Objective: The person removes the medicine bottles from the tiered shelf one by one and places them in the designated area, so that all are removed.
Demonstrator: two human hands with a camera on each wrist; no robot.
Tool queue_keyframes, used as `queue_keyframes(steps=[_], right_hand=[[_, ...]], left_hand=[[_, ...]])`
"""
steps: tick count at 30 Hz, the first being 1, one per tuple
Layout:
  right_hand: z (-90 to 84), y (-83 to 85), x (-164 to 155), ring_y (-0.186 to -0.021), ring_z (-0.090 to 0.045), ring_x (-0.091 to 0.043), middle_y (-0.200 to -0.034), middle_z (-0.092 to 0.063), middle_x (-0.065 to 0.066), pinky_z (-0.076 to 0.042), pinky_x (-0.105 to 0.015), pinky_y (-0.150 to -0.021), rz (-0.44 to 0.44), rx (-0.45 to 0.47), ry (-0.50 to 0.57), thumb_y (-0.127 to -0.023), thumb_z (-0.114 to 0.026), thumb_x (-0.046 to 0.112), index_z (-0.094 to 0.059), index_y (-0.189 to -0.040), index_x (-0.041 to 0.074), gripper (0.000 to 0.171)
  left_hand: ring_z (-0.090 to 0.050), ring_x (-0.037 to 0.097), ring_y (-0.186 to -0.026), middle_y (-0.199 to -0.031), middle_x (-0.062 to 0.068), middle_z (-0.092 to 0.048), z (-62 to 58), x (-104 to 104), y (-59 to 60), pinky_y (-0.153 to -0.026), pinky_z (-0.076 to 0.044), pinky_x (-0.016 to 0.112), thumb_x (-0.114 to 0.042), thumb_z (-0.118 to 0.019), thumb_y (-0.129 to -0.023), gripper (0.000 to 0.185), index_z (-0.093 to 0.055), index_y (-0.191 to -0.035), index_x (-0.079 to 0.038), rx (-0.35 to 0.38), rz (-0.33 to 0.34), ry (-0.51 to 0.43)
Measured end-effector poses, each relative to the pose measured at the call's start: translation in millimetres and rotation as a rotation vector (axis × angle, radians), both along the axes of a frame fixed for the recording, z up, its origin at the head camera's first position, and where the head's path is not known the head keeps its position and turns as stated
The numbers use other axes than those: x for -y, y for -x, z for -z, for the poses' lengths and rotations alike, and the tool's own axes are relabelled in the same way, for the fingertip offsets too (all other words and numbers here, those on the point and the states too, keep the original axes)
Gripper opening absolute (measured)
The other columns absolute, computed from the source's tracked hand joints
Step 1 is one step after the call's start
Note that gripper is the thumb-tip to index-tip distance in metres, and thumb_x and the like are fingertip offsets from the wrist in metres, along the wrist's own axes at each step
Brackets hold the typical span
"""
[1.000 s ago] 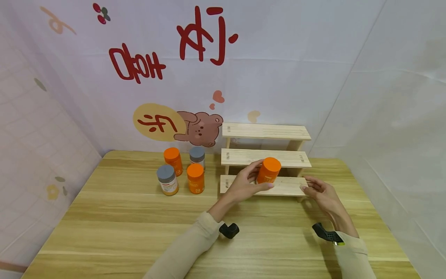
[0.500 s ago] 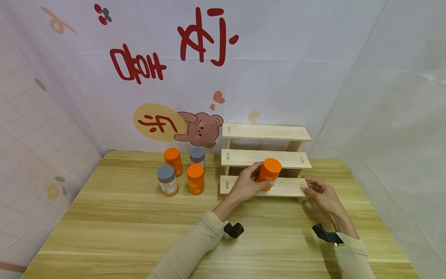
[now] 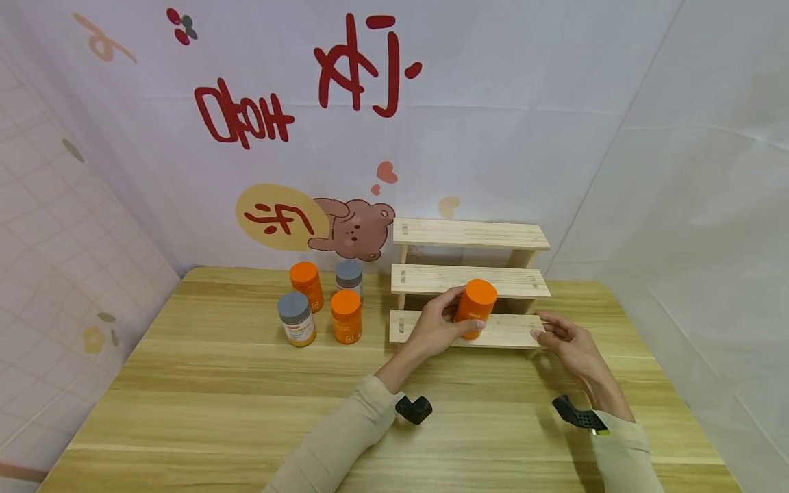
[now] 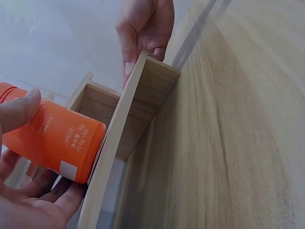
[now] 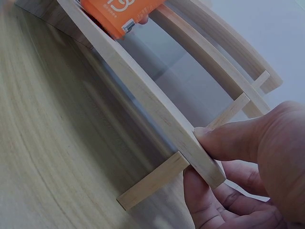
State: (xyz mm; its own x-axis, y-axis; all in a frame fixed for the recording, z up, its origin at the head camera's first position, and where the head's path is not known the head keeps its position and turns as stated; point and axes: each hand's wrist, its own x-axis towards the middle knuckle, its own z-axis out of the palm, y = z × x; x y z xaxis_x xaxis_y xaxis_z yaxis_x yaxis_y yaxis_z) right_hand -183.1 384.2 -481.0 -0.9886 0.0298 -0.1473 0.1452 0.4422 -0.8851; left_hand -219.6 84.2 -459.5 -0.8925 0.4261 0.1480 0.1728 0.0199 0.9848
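Table [image 3: 216,383], then three-step wooden rack [image 3: 471,234] right of centre. Four bottles [image 3: 320,301] left of it, not yet racked. Left hand [image 3: 439,324] wraps fingers round the orange bottle [image 3: 476,306], base on the lowest step. Right hand [image 3: 568,340] pinches that step's right end. Since half a second ago: essentially unchanged, bottle a touch lower.

Bright even light; soft shadows, edge distortion
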Motion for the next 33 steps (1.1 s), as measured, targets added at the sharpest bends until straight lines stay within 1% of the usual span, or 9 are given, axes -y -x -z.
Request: queue_keyframes(steps=[5, 10, 17, 23, 27, 33], right_hand=[[0.3, 0.1, -0.5, -0.101, -0.060, 0.003, -0.134, -0.054, -0.012, -0.057, -0.019, -0.087, -0.003, -0.002, 0.007, -0.101, -0.066, 0.037, -0.037, -0.157, 0.003, 0.072], [0.1, -0.3, -2.0, -0.102, -0.057, 0.003, -0.136, -0.052, -0.014, -0.056, -0.017, -0.086, -0.001, -0.002, -0.004, -0.101, -0.066, 0.037, -0.037, -0.157, 0.004, 0.072], [-0.5, -0.2, -1.9, -0.103, -0.057, 0.004, -0.139, -0.050, -0.017, -0.056, -0.018, -0.087, -0.013, 0.003, -0.001, -0.102, -0.065, 0.037, -0.036, -0.158, 0.004, 0.071], [-0.7, 0.0, -0.9, -0.104, -0.056, 0.004, -0.141, -0.049, -0.017, -0.056, -0.018, -0.087, -0.009, 0.008, -0.004, -0.102, -0.065, 0.037, -0.036, -0.158, 0.005, 0.071], [-1.0, 0.2, -0.2, -0.105, -0.055, 0.004, -0.143, -0.047, -0.018, -0.055, -0.017, -0.088, -0.009, 0.009, -0.011, -0.101, -0.065, 0.038, -0.037, -0.158, 0.006, 0.071], [-0.2, -0.9, -0.5, -0.104, -0.056, 0.004, -0.144, -0.047, -0.019, -0.055, -0.017, -0.088, -0.003, 0.010, -0.010, -0.101, -0.065, 0.038, -0.036, -0.158, 0.005, 0.072]], left_hand=[[-0.065, 0.017, -0.122, -0.137, 0.000, -0.064, -1.5, 2.4, -2.9, -0.106, -0.054, 0.034, -0.024, -0.082, -0.089, 0.067, -0.052, -0.149, -0.029, 0.009, 0.000, 0.006], [-0.064, 0.018, -0.124, -0.136, -0.001, -0.064, -2.5, 4.8, -5.5, -0.108, -0.053, 0.035, -0.024, -0.082, -0.089, 0.066, -0.053, -0.148, -0.029, 0.021, -0.005, -0.002], [-0.065, 0.023, -0.125, -0.135, 0.004, -0.065, -3.7, 9.3, -9.6, -0.109, -0.053, 0.039, -0.020, -0.082, -0.089, 0.064, -0.055, -0.147, -0.027, 0.040, -0.022, -0.017], [-0.064, 0.024, -0.126, -0.134, 0.005, -0.066, -4.3, 15.9, -12.8, -0.112, -0.051, 0.041, -0.020, -0.083, -0.088, 0.065, -0.055, -0.147, -0.028, 0.054, -0.022, -0.022], [-0.065, 0.024, -0.126, -0.133, 0.005, -0.066, -4.3, 22.0, -15.2, -0.111, -0.051, 0.042, -0.021, -0.083, -0.088, 0.065, -0.055, -0.147, -0.028, 0.050, -0.023, -0.009], [-0.065, 0.023, -0.125, -0.133, 0.006, -0.066, -7.4, 30.4, -18.9, -0.111, -0.052, 0.041, -0.019, -0.083, -0.088, 0.065, -0.055, -0.147, -0.027, 0.041, -0.013, -0.030]])
